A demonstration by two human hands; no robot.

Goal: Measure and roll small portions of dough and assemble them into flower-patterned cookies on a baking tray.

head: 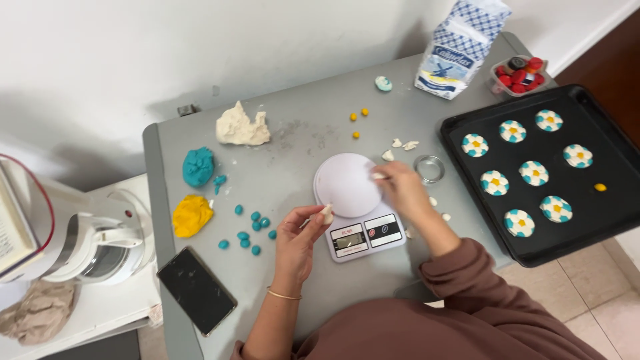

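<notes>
Left hand [298, 235] is pinching a small bit of cream dough [327, 213] between fingertips, right at the near-left edge of the white kitchen scale [357, 203]. Right hand [403, 189] sits over the scale's right side, fingers closed narrow on another tiny dough scrap [378, 176].

Around it: small teal balls [250, 230] just left of the scale, yellow dough lump [192, 215] and teal lump [199, 166] further left, cream dough pile [241, 127] far left. A metal ring cutter [429, 168] sits just right of the right hand, then a black tray [460, 127] of patterned cookies. Phone [196, 290] lies near left.
</notes>
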